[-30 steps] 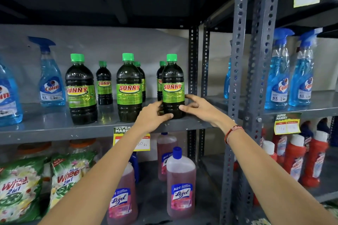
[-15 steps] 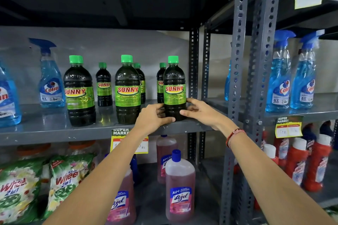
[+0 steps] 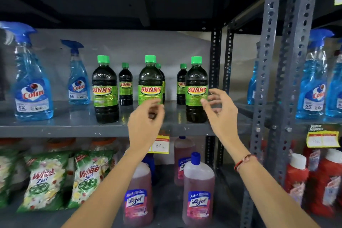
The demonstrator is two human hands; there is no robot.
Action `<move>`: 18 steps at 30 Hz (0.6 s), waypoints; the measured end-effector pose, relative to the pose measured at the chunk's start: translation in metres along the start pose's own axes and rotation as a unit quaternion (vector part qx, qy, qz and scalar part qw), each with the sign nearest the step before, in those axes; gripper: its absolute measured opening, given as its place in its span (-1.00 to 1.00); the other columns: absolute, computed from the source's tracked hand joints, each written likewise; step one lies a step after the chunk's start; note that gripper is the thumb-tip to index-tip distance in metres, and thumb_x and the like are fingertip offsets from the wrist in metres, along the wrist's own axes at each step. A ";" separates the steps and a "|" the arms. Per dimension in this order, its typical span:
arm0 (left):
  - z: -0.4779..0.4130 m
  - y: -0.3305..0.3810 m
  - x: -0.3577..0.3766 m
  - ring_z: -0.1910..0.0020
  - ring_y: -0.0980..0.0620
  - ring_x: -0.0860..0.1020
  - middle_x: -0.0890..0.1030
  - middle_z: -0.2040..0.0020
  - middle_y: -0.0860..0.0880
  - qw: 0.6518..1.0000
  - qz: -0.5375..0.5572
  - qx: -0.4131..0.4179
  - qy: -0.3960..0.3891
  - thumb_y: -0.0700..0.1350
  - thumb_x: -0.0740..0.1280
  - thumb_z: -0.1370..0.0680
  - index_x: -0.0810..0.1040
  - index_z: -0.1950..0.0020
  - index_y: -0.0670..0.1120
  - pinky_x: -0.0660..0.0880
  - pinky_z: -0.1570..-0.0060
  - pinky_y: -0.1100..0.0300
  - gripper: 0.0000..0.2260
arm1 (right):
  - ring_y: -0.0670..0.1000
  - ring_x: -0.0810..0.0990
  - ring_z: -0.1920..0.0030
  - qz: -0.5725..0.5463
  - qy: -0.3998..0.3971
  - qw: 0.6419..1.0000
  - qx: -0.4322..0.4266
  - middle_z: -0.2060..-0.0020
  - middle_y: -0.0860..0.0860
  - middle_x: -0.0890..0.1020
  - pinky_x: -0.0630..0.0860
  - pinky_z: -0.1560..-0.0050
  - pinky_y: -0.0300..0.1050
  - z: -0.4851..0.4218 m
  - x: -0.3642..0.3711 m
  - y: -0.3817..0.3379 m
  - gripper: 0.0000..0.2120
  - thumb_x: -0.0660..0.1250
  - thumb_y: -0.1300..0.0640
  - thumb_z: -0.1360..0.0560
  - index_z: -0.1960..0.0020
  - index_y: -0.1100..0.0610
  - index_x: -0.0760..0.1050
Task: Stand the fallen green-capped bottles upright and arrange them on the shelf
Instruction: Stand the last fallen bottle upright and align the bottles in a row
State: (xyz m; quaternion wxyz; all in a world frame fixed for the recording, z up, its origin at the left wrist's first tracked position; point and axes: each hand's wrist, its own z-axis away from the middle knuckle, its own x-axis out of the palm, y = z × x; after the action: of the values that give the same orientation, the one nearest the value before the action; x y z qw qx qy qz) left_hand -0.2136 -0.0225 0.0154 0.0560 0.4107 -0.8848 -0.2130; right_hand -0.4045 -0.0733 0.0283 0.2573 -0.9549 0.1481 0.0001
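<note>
Presently, both hands hang off the shelf, neither touching anything.

Right hand: fingers loosely spread and curled, empty, just beside the rightmost large bottle, not gripping it.

Left hand: fingers bunched loosely together, blurred, empty, in front of the middle large bottle and hiding its base.

Green-capped bottles: three large ones upright along the front of the grey shelf, the third being the left large bottle; three small bottles upright behind them, in the gaps. None lies on its side as far as can be seen.

Neighbours: blue spray bottles to the left on the same shelf, pink cleaner bottles and detergent packets on the shelf below.

Step in hand, by judgement: the standing-up looks finished; the rightmost bottle reads as just placed and let go.

Next move, by judgement: only a check of spacing and label facing remains, with a light nudge where the row is uneven, taking care not to tip the back row.
</note>
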 end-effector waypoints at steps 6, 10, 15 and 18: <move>-0.026 -0.044 -0.047 -0.14 0.04 0.45 0.40 -0.25 -0.07 0.997 -0.023 -0.054 -0.053 -0.02 0.31 -0.46 0.34 -0.34 -0.07 0.42 0.01 0.24 -0.53 | -0.05 0.47 -0.16 0.003 -0.178 0.984 0.001 -0.22 0.04 0.46 0.47 0.07 -0.39 0.002 0.061 -0.040 -0.45 0.36 0.06 -0.51 -0.44 0.12 0.27; -0.040 -0.062 -0.059 -0.27 0.00 0.40 0.34 -0.42 -0.13 0.951 -0.004 -0.143 -0.275 -0.10 0.43 -0.47 0.10 -0.51 -0.07 0.36 -0.15 0.16 -0.28 | 0.07 0.30 -0.44 -0.023 -0.267 0.960 0.084 -0.45 0.07 0.30 0.32 -0.38 -0.03 -0.007 0.088 -0.041 -0.19 0.39 0.00 -0.49 -0.55 0.09 -0.01; -0.046 -0.064 -0.052 -0.25 0.02 0.47 0.47 -0.32 -0.06 0.917 0.028 -0.172 -0.360 -0.12 0.46 -0.44 0.12 -0.52 -0.03 0.38 -0.27 0.11 -0.25 | 0.02 0.38 -0.40 -0.037 -0.321 0.933 0.155 -0.40 -0.02 0.42 0.31 -0.42 0.10 -0.009 0.103 -0.027 -0.17 0.45 -0.11 -0.39 -0.51 -0.04 0.07; -0.047 -0.067 -0.050 -0.16 0.04 0.55 0.58 -0.23 -0.11 0.919 0.047 -0.170 -0.352 -0.07 0.51 -0.38 0.25 -0.47 -0.02 0.46 -0.24 -0.01 -0.28 | 0.00 0.40 -0.37 -0.038 -0.324 0.932 0.157 -0.36 -0.04 0.45 0.32 -0.41 0.06 -0.010 0.102 -0.025 -0.24 0.46 -0.08 -0.40 -0.47 -0.01 0.16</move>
State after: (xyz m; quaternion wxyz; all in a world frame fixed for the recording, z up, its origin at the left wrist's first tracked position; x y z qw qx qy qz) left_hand -0.1214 -0.0389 0.0331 -0.1801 0.2515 -0.8162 -0.4880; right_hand -0.3006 -0.0866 0.0413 0.4380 -0.8552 0.0182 0.2766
